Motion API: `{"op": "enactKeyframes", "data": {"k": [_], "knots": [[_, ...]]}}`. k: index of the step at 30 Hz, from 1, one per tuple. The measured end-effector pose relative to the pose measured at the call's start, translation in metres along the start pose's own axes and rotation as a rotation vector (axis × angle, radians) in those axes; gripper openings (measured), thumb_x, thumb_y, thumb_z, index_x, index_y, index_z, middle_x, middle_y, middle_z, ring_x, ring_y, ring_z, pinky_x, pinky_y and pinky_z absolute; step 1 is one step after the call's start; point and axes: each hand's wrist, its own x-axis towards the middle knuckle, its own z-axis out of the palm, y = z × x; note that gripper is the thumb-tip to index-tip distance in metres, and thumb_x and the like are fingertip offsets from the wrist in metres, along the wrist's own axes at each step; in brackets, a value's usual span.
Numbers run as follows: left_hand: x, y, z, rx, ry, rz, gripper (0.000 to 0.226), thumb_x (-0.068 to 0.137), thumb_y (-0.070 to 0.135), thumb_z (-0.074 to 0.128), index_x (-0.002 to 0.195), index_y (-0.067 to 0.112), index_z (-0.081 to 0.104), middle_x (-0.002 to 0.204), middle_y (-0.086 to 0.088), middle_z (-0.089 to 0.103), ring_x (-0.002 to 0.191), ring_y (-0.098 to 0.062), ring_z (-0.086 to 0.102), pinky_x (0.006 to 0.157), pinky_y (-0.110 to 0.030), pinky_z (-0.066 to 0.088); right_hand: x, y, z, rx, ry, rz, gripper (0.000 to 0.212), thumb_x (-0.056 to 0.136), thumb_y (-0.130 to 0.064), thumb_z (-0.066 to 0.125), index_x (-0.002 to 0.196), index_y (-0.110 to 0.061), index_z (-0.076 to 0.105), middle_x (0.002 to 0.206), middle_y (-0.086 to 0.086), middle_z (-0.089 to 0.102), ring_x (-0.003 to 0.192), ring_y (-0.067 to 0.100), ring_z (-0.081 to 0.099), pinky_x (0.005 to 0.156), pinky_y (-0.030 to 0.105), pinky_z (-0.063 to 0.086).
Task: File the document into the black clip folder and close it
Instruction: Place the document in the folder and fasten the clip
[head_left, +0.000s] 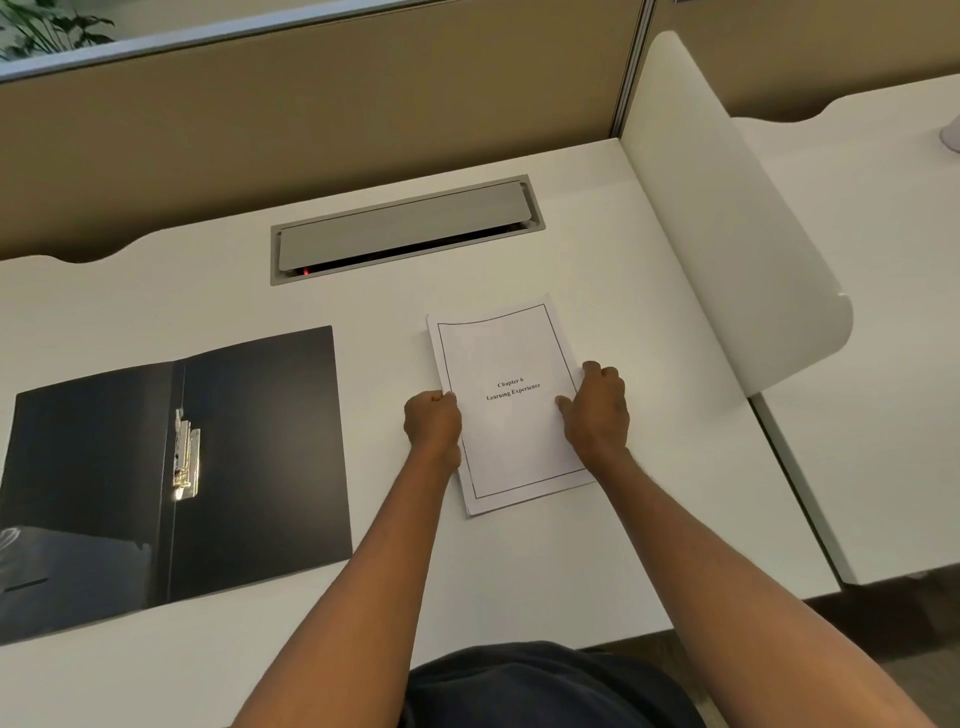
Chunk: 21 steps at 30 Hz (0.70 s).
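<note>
while the white desk (519, 571) fills most of the view, everything else can be placed from the document that lies on it. a tan partition wall (311, 114) runs along the desk's back edge, far behind the document, and a white curved divider panel (727, 234) stands to the document's right, well apart from it. the black clip folder (249, 441) lies open and flat to the document's left, clear of it, with both covers spread on the desk. a grey cable hatch (405, 228) is set into the desk behind the document, slightly to its left. the document (506, 410) itself is a stack of white sheets lying flat on the desk, a little askew, its top page carrying a thin black border and the words "chapter 6 learning experience". the left hand (434, 423) is at the document's left edge, fingers curled together and closed on that edge. the right hand (597, 410) is at the right edge, thumb lying on the top page and the other fingers bent close together over the edge; whether they reach under the sheets cannot be told. the metal clip (186, 454) sits on the folder's spine, far to the document's left, with nothing under it.
</note>
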Motion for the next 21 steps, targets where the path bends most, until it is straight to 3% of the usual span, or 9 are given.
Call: {"op": "enactKeyframes", "data": {"k": [3, 5, 6, 8, 11, 17, 21], "knots": [[0.005, -0.001, -0.012, -0.06, -0.004, -0.023, 0.026, 0.09, -0.005, 0.056, 0.073, 0.015, 0.057, 0.081, -0.011, 0.05, 0.075, -0.026, 0.039, 0.063, -0.042, 0.038, 0.0, 0.0, 0.0, 0.011, -0.002, 0.01, 0.05, 0.09, -0.021, 0.073, 0.133, -0.007, 0.05, 0.129, 0.012, 0.052, 0.127, 0.03, 0.049, 0.093, 0.041, 0.049], [0.011, -0.002, -0.017, -0.119, -0.012, -0.064, 0.026, 0.091, -0.009, 0.061, 0.076, 0.012, 0.068, 0.093, -0.017, 0.068, 0.078, -0.03, 0.058, 0.076, -0.05, 0.058, 0.0, 0.0, -0.001, 0.011, 0.0, 0.011, 0.05, 0.09, -0.021, 0.073, 0.133, -0.007, 0.051, 0.129, 0.012, 0.052, 0.128, 0.03, 0.049, 0.093, 0.041, 0.049], [0.012, -0.003, -0.019, -0.137, -0.028, -0.078, 0.025, 0.091, -0.01, 0.063, 0.08, 0.01, 0.07, 0.1, -0.02, 0.073, 0.081, -0.031, 0.064, 0.083, -0.051, 0.061, 0.0, 0.0, -0.001, 0.008, 0.002, 0.007, 0.049, 0.09, -0.021, 0.073, 0.132, -0.007, 0.051, 0.129, 0.012, 0.052, 0.128, 0.03, 0.049, 0.093, 0.04, 0.049], [0.014, -0.005, -0.024, -0.166, -0.075, -0.091, 0.018, 0.091, -0.012, 0.064, 0.091, 0.003, 0.073, 0.105, -0.022, 0.075, 0.081, -0.032, 0.071, 0.074, -0.044, 0.065, -0.001, 0.0, -0.001, 0.004, 0.006, -0.003, 0.048, 0.091, -0.021, 0.073, 0.132, -0.007, 0.051, 0.129, 0.012, 0.052, 0.128, 0.03, 0.049, 0.092, 0.04, 0.049], [0.013, -0.007, -0.031, -0.194, -0.135, -0.078, 0.022, 0.091, -0.013, 0.065, 0.111, -0.006, 0.071, 0.106, -0.023, 0.075, 0.075, -0.029, 0.074, 0.053, -0.031, 0.063, -0.002, 0.001, -0.002, 0.007, 0.001, -0.003, 0.048, 0.091, -0.021, 0.073, 0.131, -0.006, 0.052, 0.129, 0.012, 0.051, 0.128, 0.03, 0.048, 0.092, 0.04, 0.049], [0.018, -0.009, -0.046, -0.239, -0.208, -0.085, 0.028, 0.09, -0.011, 0.068, 0.117, -0.006, 0.069, 0.103, -0.019, 0.075, 0.081, -0.028, 0.074, 0.064, -0.033, 0.065, 0.004, 0.009, -0.011, 0.185, -0.072, -0.003, 0.057, 0.09, -0.031, 0.073, 0.138, -0.006, 0.052, 0.133, 0.014, 0.052, 0.127, 0.03, 0.049, 0.101, 0.042, 0.047], [0.027, -0.009, -0.065, -0.265, -0.26, -0.069, 0.022, 0.089, -0.008, 0.071, 0.11, 0.001, 0.072, 0.09, -0.011, 0.08, 0.077, -0.024, 0.078, 0.06, -0.029, 0.064, 0.008, 0.006, -0.019, 0.344, -0.09, 0.029, 0.063, 0.09, -0.036, 0.073, 0.141, -0.007, 0.051, 0.13, 0.011, 0.058, 0.121, 0.027, 0.056, 0.104, 0.039, 0.045]]}}
